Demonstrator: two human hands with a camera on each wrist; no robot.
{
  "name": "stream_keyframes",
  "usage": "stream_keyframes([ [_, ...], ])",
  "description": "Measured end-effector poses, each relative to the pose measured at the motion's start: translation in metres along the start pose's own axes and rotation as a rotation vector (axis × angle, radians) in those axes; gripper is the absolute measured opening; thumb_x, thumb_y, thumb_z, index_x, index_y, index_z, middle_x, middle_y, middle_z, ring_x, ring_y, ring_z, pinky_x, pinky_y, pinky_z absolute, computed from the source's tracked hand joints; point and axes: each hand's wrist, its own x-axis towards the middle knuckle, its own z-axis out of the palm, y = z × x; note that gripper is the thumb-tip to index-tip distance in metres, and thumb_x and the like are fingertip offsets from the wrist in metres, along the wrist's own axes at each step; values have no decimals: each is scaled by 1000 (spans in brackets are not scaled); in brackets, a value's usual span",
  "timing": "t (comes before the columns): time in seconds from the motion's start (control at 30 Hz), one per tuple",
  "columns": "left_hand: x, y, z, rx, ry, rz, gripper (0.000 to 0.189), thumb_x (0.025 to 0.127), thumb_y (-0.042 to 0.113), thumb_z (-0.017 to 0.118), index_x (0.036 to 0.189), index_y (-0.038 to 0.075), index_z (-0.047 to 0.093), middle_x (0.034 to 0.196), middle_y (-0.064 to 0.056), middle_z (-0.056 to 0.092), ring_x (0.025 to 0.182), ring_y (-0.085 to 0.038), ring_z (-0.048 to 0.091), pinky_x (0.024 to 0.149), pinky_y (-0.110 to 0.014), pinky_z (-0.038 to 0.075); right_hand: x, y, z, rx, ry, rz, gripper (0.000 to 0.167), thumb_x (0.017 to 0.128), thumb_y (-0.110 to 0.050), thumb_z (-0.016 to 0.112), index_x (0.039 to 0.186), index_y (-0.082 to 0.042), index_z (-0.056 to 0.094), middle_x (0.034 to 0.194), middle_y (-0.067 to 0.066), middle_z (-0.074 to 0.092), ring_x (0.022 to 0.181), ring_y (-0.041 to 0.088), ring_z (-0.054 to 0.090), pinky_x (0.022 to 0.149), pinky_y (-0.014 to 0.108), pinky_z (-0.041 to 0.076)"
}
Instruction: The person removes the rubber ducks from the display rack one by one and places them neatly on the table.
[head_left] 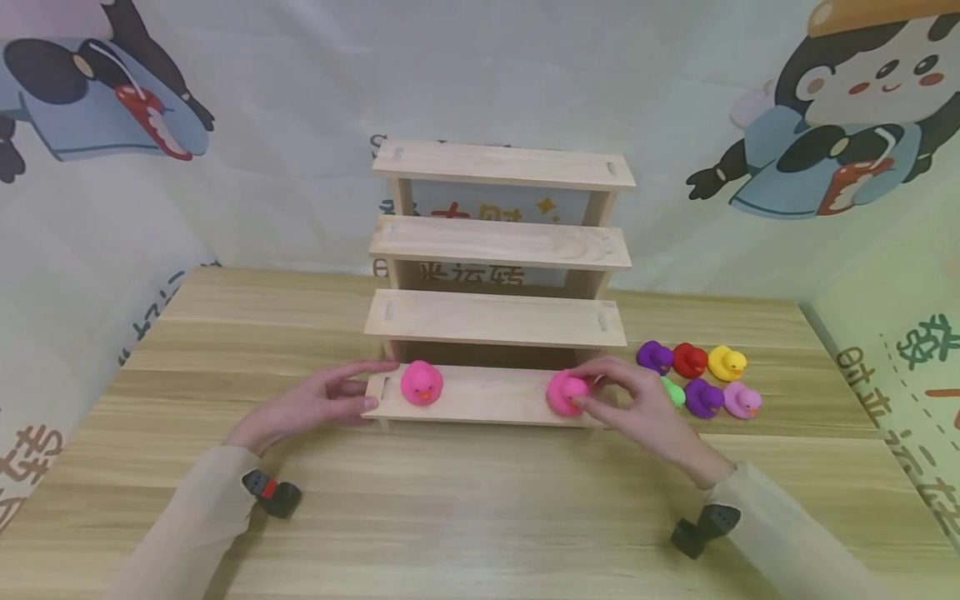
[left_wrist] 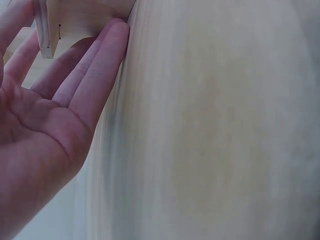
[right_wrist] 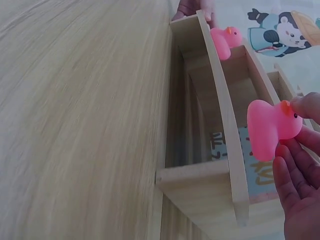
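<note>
At the left end of the lowest shelf of a wooden four-tier stand (head_left: pixel 495 396), my left hand (head_left: pixel 322 400) rests with its fingers about the board's end. Its fingers lie straight, some under the board against the wooden support in the left wrist view. Between thumb and fingertips my right hand (head_left: pixel 637 400) pinches a pink rubber duck (right_wrist: pixel 267 130) at the head, over the right end of that same shelf. Another pink rubber duck (head_left: pixel 422 383) sits upright on the shelf's left part, just right of my left fingers.
Several rubber ducks stand in rows on the wooden table (head_left: pixel 480 517) to the right: purple (head_left: pixel 655 357), red (head_left: pixel 690 360), yellow (head_left: pixel 727 363), purple (head_left: pixel 704 398) and light pink (head_left: pixel 742 400). A green duck (head_left: pixel 673 392) is partly behind my right hand. Printed cloth (head_left: pixel 300 167) hangs behind.
</note>
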Motion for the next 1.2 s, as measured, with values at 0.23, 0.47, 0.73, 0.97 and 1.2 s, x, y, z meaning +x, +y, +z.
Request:
stream_keyframes([
  [0.23,0,-1,0,-17,-2,18,61,95,23,64,149,19,38,138,-29,45,117,-36,55,90,-40,53,-11,2,-13,-45,12,28,32,82,6,72,113,-3,68,112,7,66,91,13,60,79,30,54],
  [0.47,0,-1,1,-30,-3,24,62,95,21,64,150,18,37,139,-30,43,117,-37,55,90,-41,53,-18,5,-26,-102,22,14,35,80,5,74,114,-5,68,110,5,68,92,12,60,77,29,55],
  [0.73,-1,-1,1,-39,-6,28,62,95,21,64,150,17,36,139,-31,42,118,-38,54,91,-41,53,-29,6,-42,-152,39,19,37,79,7,74,113,-6,68,107,4,68,89,13,58,73,26,52],
  [0.97,-1,-1,0,-29,-6,21,61,95,22,64,150,19,37,138,-29,44,117,-36,55,91,-40,53,-40,12,-55,-176,47,-4,38,77,9,76,111,-6,69,105,3,68,87,15,56,73,22,47],
  [1.2,0,0,1,-23,-5,13,61,95,23,64,150,19,38,138,-29,45,117,-35,55,91,-40,53,-53,13,-70,-204,55,-11,39,75,13,74,110,-2,68,108,8,67,87,7,60,72,18,52],
])
